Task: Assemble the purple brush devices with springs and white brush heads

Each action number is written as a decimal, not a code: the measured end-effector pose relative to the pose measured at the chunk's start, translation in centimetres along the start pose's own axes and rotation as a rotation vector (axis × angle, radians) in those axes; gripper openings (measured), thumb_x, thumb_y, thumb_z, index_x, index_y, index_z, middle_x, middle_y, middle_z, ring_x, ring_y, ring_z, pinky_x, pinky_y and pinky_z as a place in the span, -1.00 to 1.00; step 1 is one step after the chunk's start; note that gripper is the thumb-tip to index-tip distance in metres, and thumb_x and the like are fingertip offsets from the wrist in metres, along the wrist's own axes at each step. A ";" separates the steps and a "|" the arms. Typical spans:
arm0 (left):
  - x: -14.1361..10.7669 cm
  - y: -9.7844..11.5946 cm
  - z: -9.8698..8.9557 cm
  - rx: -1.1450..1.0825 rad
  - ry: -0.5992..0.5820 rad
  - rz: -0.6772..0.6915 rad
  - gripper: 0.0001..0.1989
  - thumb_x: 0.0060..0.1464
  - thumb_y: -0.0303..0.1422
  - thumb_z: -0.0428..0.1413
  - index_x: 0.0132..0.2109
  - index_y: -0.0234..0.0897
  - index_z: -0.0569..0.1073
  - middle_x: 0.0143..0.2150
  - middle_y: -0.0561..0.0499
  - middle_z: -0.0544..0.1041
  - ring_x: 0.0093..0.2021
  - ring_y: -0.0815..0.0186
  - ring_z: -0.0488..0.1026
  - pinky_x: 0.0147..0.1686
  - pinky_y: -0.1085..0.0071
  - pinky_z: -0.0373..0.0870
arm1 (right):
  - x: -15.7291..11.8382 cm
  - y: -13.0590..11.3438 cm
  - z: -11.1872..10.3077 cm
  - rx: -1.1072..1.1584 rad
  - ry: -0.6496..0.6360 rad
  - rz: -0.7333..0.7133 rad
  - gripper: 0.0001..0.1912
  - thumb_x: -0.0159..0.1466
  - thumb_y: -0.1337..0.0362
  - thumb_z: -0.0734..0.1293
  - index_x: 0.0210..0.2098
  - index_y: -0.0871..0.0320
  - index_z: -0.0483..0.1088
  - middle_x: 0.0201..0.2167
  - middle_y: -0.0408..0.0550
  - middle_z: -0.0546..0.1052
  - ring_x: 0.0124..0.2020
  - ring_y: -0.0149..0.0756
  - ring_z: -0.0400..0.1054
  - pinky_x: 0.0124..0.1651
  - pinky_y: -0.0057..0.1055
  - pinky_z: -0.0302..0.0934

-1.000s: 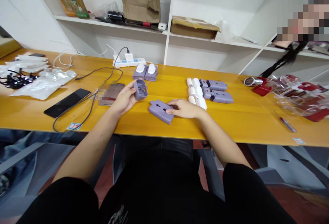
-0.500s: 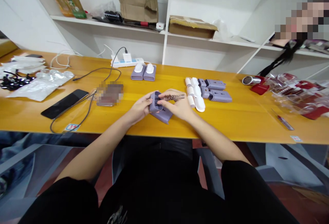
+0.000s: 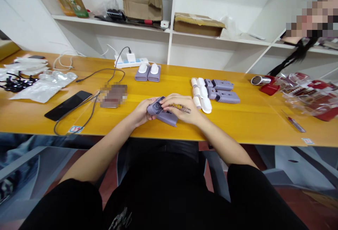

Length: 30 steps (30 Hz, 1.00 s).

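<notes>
**Pinching a thin coiled metal spring [image 3: 181,108] over a lilac plastic housing [image 3: 156,106]**

Left hand [image 3: 142,112] has its fingers curled round the housing, while the right hand [image 3: 182,109] has its fingers closed on the spring. The housing sits on a flat lilac plastic casing [image 3: 167,118], over the yellow wooden counter [image 3: 264,124], near matching casings [image 3: 223,91].

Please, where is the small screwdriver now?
In the head view, the screwdriver lies on the right part of the yellow table, just below the clear bag of red parts, right of the person's right hand.
</notes>
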State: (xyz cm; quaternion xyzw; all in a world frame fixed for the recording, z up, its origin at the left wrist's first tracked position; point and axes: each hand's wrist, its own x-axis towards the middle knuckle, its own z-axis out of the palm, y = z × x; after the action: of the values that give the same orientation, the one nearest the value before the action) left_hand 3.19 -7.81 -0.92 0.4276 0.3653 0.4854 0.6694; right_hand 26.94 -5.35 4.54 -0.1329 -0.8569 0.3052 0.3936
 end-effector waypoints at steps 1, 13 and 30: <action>0.0 0.1 0.0 -0.003 -0.005 -0.017 -0.58 0.33 -0.06 0.23 0.08 -0.31 0.65 -0.32 -0.09 0.73 -0.67 0.40 0.41 -0.77 0.55 0.21 | 0.0 -0.1 -0.1 0.003 -0.016 -0.015 -0.80 0.59 0.05 0.45 -0.03 -0.03 0.71 0.03 0.01 0.78 0.13 -0.08 0.66 0.29 0.03 0.55; -1.6 2.9 1.9 0.059 0.044 -0.234 -0.71 0.44 -0.18 0.13 -0.13 -0.32 0.57 -0.42 -0.08 0.71 -0.76 0.48 0.26 -0.81 0.61 0.12 | 0.7 -2.1 -2.1 0.044 -0.229 -0.123 -0.73 0.60 0.39 0.33 0.01 0.03 0.70 0.02 0.02 0.78 0.21 -0.13 0.61 0.28 -0.04 0.56; -2.3 3.7 1.5 -0.091 0.086 0.155 -0.65 0.35 -0.11 0.29 0.10 -0.23 0.48 -0.27 0.05 0.63 -0.54 0.39 0.53 -0.62 0.53 0.40 | -0.3 -5.3 -9.7 0.122 0.245 0.031 -0.48 0.34 -0.01 0.70 0.18 -0.06 0.55 -0.07 -0.06 0.77 -0.05 -0.12 0.70 0.08 -0.16 0.61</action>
State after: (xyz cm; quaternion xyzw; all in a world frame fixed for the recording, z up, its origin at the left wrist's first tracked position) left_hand 2.69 -9.73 3.21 0.4024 0.3370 0.5697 0.6324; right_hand 34.49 -5.54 12.54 -0.1583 -0.7801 0.3443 0.4978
